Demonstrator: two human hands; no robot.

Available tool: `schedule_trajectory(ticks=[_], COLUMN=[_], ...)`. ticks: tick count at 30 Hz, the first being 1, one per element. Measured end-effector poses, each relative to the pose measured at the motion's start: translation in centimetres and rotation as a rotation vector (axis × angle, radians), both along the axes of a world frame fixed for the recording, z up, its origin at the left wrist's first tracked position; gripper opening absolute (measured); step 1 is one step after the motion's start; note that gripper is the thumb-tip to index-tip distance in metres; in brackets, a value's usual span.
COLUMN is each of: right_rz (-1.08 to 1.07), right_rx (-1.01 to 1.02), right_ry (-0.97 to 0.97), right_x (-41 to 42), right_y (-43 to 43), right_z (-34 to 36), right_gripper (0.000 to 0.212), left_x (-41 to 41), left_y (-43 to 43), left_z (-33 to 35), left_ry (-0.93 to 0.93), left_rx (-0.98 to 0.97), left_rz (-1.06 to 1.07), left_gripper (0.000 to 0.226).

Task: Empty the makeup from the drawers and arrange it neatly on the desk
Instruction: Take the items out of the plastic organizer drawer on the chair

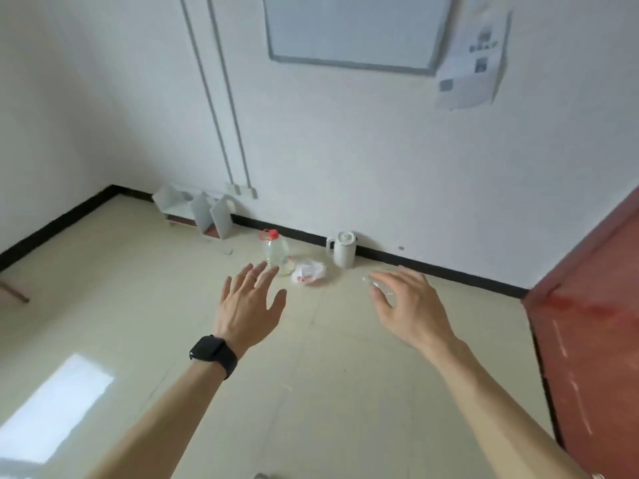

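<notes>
- Two hands were stretched forward in the air over the pale floor [145, 305], both palm-down and touching nothing that could be made out.
- Left hand [250, 305]: fingers straight and spread wide, holding nothing; black watch [212, 354] on the wrist.
- Right hand [411, 312]: fingers loosely curved. A blurred clear smear sat at the fingertips, so I could not tell whether something was pinched there.
- No makeup and no drawer showed anywhere in the head view; their direction from either hand could not be read.
- A red-brown panel [587, 323] filled the right edge, nearer the right hand. Whether it was the desk was uncertain.
- By the far wall stood a red-capped bottle [276, 252], a crumpled bag [308, 271] and a white kettle [342, 248].
- Judgement: the task looked barely begun, and the view needed to turn to find the drawer.
</notes>
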State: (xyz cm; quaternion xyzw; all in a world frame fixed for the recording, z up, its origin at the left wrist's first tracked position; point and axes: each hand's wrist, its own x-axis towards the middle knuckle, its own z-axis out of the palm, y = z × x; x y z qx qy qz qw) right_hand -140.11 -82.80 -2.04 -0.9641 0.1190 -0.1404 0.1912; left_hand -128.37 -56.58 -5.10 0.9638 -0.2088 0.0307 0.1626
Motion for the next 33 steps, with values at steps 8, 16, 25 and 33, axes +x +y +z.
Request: schedule_trajectory(ticks=[8, 16, 25, 33], right_rz=[0.391, 0.668, 0.918, 1.089], right_rx=[0.025, 0.026, 0.112, 0.088], right_ry=[-0.003, -0.015, 0.018, 0.118], right_x=[21.4, 37.4, 57.2, 72.2], right_y=[20.4, 37.8, 54.4, 68.5], right_z=[-0.2, 2.4, 1.5, 1.3], right_gripper=[0.033, 0.031, 0.032, 0.034], left_x=[10.6, 19.2, 32.3, 42.6], left_y=[23.1, 39.8, 54.2, 66.1], left_z=[-0.1, 2.5, 2.7, 2.5], left_ry=[-0.022, -0.116, -0.129, -0.102], left_rx=[0.026, 0.050, 0.090, 0.092], left_rz=[0.399, 0.691, 0.956, 1.155], left_gripper=[0.051, 0.054, 0.054, 0.057])
